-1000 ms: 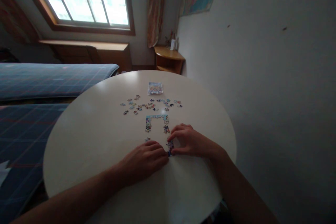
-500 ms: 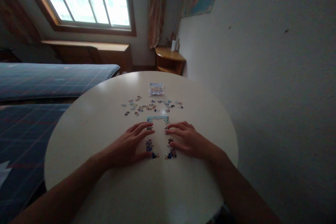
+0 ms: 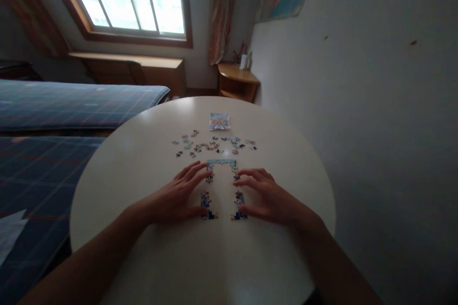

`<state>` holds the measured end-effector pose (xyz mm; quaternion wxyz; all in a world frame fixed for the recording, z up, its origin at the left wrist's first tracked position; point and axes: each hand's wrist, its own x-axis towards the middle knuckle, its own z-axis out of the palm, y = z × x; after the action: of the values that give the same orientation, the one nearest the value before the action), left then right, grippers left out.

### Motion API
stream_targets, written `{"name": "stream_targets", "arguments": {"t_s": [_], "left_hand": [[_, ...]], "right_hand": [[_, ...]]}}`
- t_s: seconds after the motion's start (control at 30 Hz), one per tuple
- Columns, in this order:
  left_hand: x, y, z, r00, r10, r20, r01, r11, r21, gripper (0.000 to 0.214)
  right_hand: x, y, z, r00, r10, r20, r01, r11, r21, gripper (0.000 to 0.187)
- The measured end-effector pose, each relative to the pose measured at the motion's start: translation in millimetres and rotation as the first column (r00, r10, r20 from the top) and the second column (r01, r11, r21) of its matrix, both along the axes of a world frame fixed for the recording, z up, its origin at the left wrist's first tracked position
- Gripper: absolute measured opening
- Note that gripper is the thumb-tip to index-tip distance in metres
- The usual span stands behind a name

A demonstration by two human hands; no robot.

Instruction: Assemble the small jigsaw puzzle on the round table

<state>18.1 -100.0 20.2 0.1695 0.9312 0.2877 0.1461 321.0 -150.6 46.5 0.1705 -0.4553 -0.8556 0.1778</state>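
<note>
A partly joined jigsaw puzzle frame (image 3: 222, 161) lies flat on the round table, its top strip linked to short pieces running down both sides. Two separate corner sections lie nearer me, a left section (image 3: 205, 198) and a right section (image 3: 239, 196), with a gap between them. My left hand (image 3: 181, 195) rests with fingers spread, its fingertips at the frame's left side and its thumb on the left corner section. My right hand (image 3: 263, 195) is likewise spread, fingertips at the right side and thumb touching the right corner section.
Several loose puzzle pieces (image 3: 207, 146) are scattered beyond the frame. Behind them lies a small printed picture packet (image 3: 219, 121). The white round table (image 3: 171, 257) stands by a wall on the right. Beds with blue plaid mattresses (image 3: 71, 105) are at the left.
The view has shifted slightly, so everything appears further right. My fingers have moved a little outward from the puzzle's sides, uncovering more of the side pieces.
</note>
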Motion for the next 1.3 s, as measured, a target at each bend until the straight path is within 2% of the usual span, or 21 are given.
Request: {"name": "stream_targets", "arguments": {"t_s": [0.17, 0.4, 0.5, 0.57, 0.67, 0.77, 0.83, 0.9, 1.0, 1.07, 1.3], "left_hand": [[0, 2, -3.2, 1.000, 0.007, -0.027, -0.007, 1.000, -0.018, 0.093], [2, 2, -4.0, 0.998, 0.012, -0.059, -0.015, 0.998, -0.055, 0.093], [2, 1, -1.4, 0.999, 0.034, -0.042, -0.037, 0.998, -0.054, 0.087], [4, 9, 4.0, 0.997, 0.074, -0.018, -0.074, 0.997, -0.034, 0.079], [11, 39, 16.0, 0.985, 0.168, 0.027, -0.169, 0.984, 0.054, 0.067], [24, 77, 22.0, 0.951, 0.293, 0.097, -0.305, 0.940, 0.151, 0.047], [31, 94, 17.8, 0.879, 0.422, 0.223, -0.462, 0.870, 0.171, 0.030], [34, 102, 8.0, 0.816, 0.483, 0.317, -0.555, 0.808, 0.198, 0.024], [30, 102, -8.2, 0.839, 0.461, 0.288, -0.528, 0.819, 0.227, 0.023], [24, 101, -14.6, 0.833, 0.477, 0.281, -0.537, 0.820, 0.201, 0.023], [20, 102, -18.3, 0.834, 0.483, 0.267, -0.538, 0.819, 0.199, 0.025]], "right_hand": [[0, -1, -2.4, 0.999, -0.018, 0.033, 0.020, 0.998, -0.051, 0.041], [1, 0, 1.5, 1.000, 0.003, -0.013, -0.004, 0.999, -0.043, 0.044], [8, 8, 6.0, 0.994, -0.104, 0.010, 0.104, 0.994, 0.015, 0.039], [17, 24, 9.3, 0.969, -0.229, 0.093, 0.226, 0.973, 0.046, 0.035], [33, 63, 12.5, 0.911, -0.331, 0.245, 0.327, 0.943, 0.058, 0.033], [39, 104, 9.0, 0.887, -0.412, 0.207, 0.395, 0.911, 0.119, 0.025], [36, 123, 1.3, 0.892, -0.429, 0.142, 0.409, 0.900, 0.152, 0.025], [30, 131, -9.6, 0.897, -0.436, 0.067, 0.417, 0.888, 0.193, 0.029], [25, 132, -24.8, 0.907, -0.419, 0.029, 0.404, 0.890, 0.213, 0.026], [27, 130, -30.0, 0.906, -0.423, 0.023, 0.411, 0.890, 0.195, 0.023], [32, 131, -26.4, 0.893, -0.450, 0.017, 0.443, 0.884, 0.146, 0.020]]}}
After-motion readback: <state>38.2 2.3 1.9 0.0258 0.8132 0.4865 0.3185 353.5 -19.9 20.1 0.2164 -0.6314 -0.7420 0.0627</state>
